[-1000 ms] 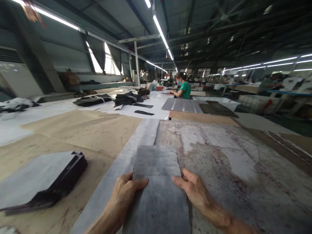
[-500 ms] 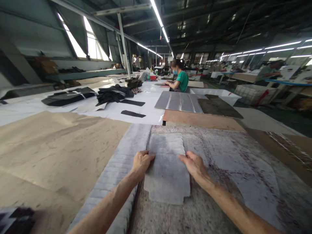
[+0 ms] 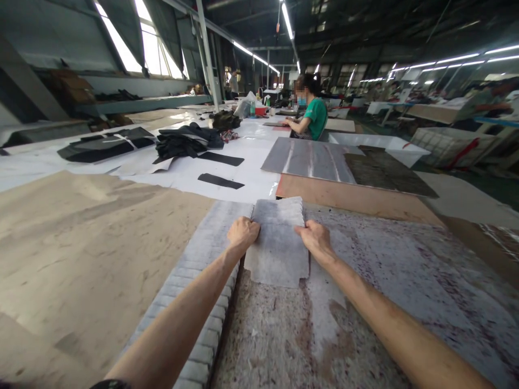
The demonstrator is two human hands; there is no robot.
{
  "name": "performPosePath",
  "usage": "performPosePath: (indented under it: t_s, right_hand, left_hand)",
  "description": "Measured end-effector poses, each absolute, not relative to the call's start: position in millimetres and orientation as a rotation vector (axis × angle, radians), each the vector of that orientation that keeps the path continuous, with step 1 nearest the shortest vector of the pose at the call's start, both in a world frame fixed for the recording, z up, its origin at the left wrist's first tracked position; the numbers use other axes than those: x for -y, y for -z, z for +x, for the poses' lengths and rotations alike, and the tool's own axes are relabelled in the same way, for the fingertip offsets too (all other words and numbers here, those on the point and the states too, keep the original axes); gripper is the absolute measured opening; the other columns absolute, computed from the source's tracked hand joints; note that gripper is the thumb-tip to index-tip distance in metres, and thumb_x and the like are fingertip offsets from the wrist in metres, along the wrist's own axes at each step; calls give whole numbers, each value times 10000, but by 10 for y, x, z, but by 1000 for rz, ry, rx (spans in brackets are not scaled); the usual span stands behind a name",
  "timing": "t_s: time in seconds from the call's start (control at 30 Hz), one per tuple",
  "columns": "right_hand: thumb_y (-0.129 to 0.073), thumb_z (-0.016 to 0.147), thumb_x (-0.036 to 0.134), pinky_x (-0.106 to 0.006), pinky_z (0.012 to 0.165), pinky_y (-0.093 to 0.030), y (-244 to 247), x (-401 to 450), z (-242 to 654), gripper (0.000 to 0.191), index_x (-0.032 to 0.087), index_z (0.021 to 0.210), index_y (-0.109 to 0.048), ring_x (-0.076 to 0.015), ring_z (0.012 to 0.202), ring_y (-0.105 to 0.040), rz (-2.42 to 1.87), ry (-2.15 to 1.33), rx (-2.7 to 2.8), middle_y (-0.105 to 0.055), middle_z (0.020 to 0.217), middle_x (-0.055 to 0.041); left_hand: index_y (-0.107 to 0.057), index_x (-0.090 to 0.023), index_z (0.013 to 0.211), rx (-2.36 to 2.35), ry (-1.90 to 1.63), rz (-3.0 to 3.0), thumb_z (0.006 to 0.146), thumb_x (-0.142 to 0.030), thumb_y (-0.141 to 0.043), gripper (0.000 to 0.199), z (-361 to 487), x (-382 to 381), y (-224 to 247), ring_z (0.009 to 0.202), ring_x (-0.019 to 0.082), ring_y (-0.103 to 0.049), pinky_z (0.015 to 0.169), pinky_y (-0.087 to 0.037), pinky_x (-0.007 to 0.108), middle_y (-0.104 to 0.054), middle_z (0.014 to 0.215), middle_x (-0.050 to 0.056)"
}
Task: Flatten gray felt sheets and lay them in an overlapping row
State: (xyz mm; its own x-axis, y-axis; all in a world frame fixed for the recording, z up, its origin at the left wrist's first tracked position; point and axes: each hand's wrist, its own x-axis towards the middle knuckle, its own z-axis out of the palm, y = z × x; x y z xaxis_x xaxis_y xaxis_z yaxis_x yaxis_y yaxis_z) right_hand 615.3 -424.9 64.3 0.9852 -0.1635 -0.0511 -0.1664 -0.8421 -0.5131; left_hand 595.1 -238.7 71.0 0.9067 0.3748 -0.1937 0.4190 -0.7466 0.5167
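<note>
Between my hands is a pale grey panel (image 3: 278,254), flat, with notched near corners and a ridged right edge toward its far end. My left hand (image 3: 244,231) grips its left edge, fingers curled under and out of sight. On the opposite edge my right hand (image 3: 315,236) pinches the panel between thumb and fingers. The panel's far end reaches the far edge of a worn, stained board (image 3: 275,335). Along the left side of the board runs a long row of overlapping grey-white pieces (image 3: 194,281), beneath my left forearm.
Brown paper (image 3: 93,259) covers the left side. Beyond it lie black fabric pieces (image 3: 184,141) and two dark strips on a white table (image 3: 162,183). Grey and brown sheets (image 3: 308,159) lie ahead right. A co-worker in a green top (image 3: 315,114) sits farther off, near a white bin (image 3: 381,146).
Both hands have moved forward with the grey panel, away from me toward the board's far edge. The camera view has also shifted slightly.
</note>
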Motion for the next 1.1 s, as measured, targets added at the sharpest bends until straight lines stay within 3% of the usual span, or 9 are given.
performPosePath:
  t_s: [0.37,0.63,0.77,0.97,1.1]
  right_hand:
    - [-526,731,417,-248,575,-372,-616,4169,6210,263,218,803,-683,-224,811,-614,-2687,-104,-323,-678,839,-67]
    - [-538,751,419,-281,673,-419,-580,4132,6273,282,200,852,-685,-267,932,-608,-2724,-153,-347,-671,948,-101]
    - [-540,746,410,-291,675,-423,-576,4131,6278,282,194,859,-682,-278,939,-609,-2733,-169,-343,-672,939,-107]
    - [-538,730,409,-281,641,-426,-603,4129,6281,266,207,825,-682,-264,902,-623,-2736,-187,-335,-676,914,-99]
    - [-536,734,404,-271,624,-426,-614,4110,6268,271,203,845,-679,-258,892,-627,-2746,-184,-350,-677,926,-106]
  left_hand:
    - [-599,-138,978,-711,236,2509,853,-356,-544,257,6068,2373,-646,911,185,-591,798,-487,388,-618,1002,66]
    - [-607,-169,966,-764,257,2487,867,-356,-518,230,6093,2381,-665,926,178,-584,819,-478,380,-619,1031,70]
    - [-613,-138,951,-757,227,2485,839,-374,-541,271,6090,2383,-677,935,204,-595,804,-474,391,-637,995,84]
    - [-655,-187,734,-727,153,2502,726,-262,-530,146,6083,2374,-626,946,322,-613,726,-475,379,-682,922,159]
    - [-658,-184,740,-724,113,2521,694,-253,-511,168,6073,2387,-578,938,345,-613,716,-468,393,-679,936,170]
